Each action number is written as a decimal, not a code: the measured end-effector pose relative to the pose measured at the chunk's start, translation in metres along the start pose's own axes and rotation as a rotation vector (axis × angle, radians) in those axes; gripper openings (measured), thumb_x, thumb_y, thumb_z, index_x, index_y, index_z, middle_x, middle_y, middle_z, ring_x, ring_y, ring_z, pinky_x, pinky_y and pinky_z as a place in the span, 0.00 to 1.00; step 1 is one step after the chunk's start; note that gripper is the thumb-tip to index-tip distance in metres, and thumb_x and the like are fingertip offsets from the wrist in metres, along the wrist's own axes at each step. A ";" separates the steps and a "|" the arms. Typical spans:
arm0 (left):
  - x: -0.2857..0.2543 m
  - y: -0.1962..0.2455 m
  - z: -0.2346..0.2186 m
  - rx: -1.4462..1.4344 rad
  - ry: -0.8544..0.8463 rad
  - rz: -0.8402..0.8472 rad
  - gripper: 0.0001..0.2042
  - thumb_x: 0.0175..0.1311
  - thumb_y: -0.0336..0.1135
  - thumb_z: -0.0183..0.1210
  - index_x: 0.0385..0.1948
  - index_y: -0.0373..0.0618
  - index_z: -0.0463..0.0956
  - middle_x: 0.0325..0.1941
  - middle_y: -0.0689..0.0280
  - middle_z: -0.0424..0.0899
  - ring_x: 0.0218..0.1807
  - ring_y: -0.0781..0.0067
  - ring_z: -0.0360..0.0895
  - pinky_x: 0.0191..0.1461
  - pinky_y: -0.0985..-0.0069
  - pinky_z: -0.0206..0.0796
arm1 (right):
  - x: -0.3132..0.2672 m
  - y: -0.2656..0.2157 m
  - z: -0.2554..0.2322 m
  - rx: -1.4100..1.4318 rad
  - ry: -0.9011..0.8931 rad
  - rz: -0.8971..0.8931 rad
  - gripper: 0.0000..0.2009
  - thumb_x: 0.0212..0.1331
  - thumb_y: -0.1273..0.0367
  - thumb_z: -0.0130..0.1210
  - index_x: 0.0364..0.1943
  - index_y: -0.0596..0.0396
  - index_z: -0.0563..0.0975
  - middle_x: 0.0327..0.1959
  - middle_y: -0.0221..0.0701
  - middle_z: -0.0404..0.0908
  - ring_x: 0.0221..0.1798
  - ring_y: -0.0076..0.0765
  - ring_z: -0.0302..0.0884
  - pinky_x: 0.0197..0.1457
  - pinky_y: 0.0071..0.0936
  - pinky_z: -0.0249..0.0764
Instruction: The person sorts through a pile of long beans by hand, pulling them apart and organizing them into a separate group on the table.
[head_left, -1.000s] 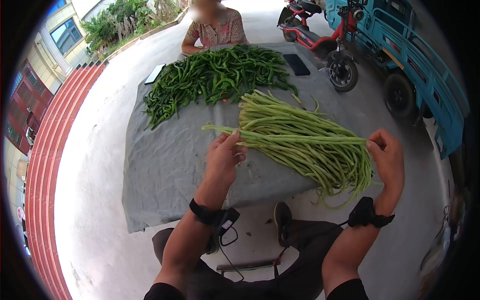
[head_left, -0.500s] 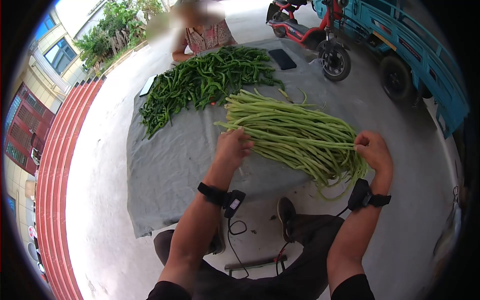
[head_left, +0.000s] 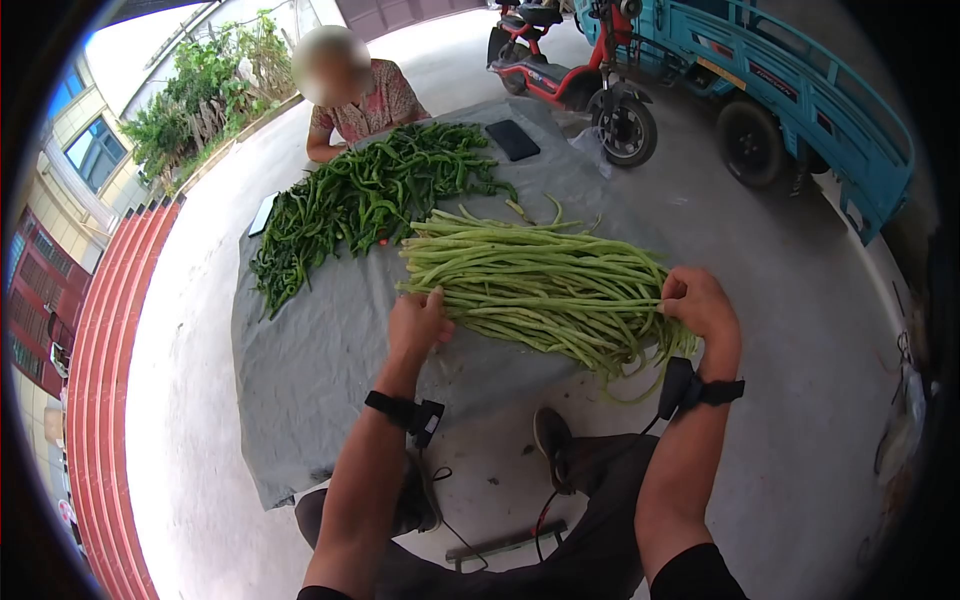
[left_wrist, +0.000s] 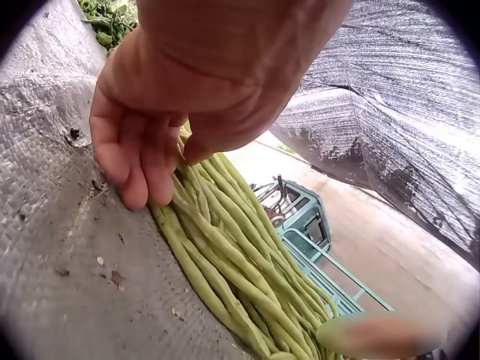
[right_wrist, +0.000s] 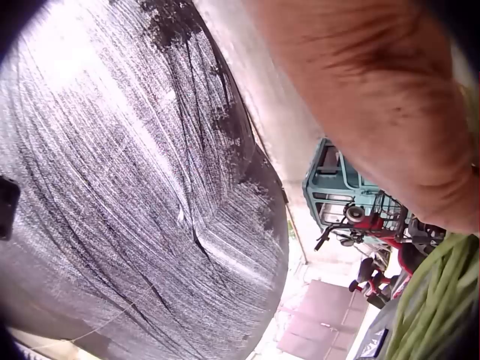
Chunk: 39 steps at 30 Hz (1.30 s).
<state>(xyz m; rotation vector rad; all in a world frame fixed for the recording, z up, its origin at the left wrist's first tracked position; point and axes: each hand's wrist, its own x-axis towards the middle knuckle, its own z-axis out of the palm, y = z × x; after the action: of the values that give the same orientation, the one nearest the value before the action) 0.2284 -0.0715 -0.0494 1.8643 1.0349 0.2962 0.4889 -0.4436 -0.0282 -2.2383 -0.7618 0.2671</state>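
Observation:
A thick bundle of long green beans lies across the grey cloth on the table. At its left end my left hand pinches bean ends between thumb and forefinger; in the left wrist view that hand is over the beans, its other fingers loosely bent. My right hand pinches a bean at the bundle's right end. In the right wrist view the right hand hides its own fingertips, with beans below it. A heap of green peppers lies behind the bundle.
A dark phone and a pale phone lie beside the peppers. Across the table sits a person in a patterned shirt. A red scooter and a blue cargo tricycle stand at the back right.
The bean stretched between my hands has come down from above the bundle onto its near side. The head view has shifted, and the seated person's head is more upright.

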 end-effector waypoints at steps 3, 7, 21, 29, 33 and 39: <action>-0.004 -0.004 0.004 -0.023 0.039 0.020 0.22 0.79 0.49 0.56 0.40 0.32 0.81 0.28 0.57 0.90 0.26 0.70 0.88 0.27 0.72 0.77 | -0.001 0.000 0.002 -0.026 0.022 0.012 0.11 0.44 0.75 0.72 0.30 0.58 0.79 0.26 0.29 0.82 0.31 0.28 0.79 0.38 0.31 0.76; -0.008 -0.008 0.010 -0.232 0.051 -0.052 0.21 0.78 0.48 0.59 0.43 0.32 0.80 0.33 0.55 0.90 0.28 0.68 0.88 0.29 0.71 0.78 | -0.004 -0.010 0.003 -0.108 0.056 0.051 0.14 0.42 0.73 0.75 0.30 0.57 0.78 0.27 0.31 0.81 0.33 0.33 0.79 0.40 0.34 0.76; -0.009 -0.015 0.029 -0.397 -0.005 -0.046 0.22 0.76 0.45 0.64 0.48 0.28 0.76 0.41 0.56 0.84 0.36 0.63 0.90 0.35 0.74 0.83 | -0.009 -0.076 0.017 -0.037 0.260 -0.175 0.18 0.45 0.70 0.76 0.33 0.57 0.73 0.32 0.39 0.79 0.39 0.54 0.78 0.43 0.48 0.72; -0.023 -0.015 0.026 -0.378 -0.021 0.086 0.09 0.70 0.27 0.65 0.41 0.33 0.75 0.38 0.58 0.84 0.36 0.68 0.88 0.39 0.74 0.83 | -0.038 -0.146 0.122 -0.105 -0.119 -0.519 0.18 0.56 0.66 0.74 0.39 0.58 0.75 0.37 0.43 0.85 0.44 0.57 0.84 0.48 0.49 0.78; -0.025 -0.025 0.025 -0.393 -0.053 0.150 0.08 0.68 0.24 0.65 0.43 0.34 0.75 0.39 0.59 0.85 0.37 0.70 0.87 0.41 0.74 0.82 | -0.036 -0.148 0.144 -0.186 -0.258 -0.438 0.17 0.57 0.66 0.73 0.43 0.59 0.78 0.40 0.45 0.87 0.50 0.59 0.86 0.54 0.51 0.80; -0.022 -0.032 0.028 -0.292 -0.023 0.155 0.08 0.65 0.24 0.67 0.43 0.36 0.78 0.38 0.62 0.85 0.37 0.72 0.85 0.41 0.74 0.80 | -0.030 -0.142 0.163 -0.295 -0.374 -0.360 0.15 0.62 0.66 0.70 0.47 0.61 0.81 0.45 0.48 0.86 0.55 0.58 0.84 0.59 0.50 0.79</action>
<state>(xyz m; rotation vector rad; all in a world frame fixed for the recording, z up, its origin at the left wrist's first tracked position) 0.2143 -0.0995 -0.0858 1.6796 0.7858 0.4900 0.3362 -0.2886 -0.0423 -2.2923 -1.4664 0.4256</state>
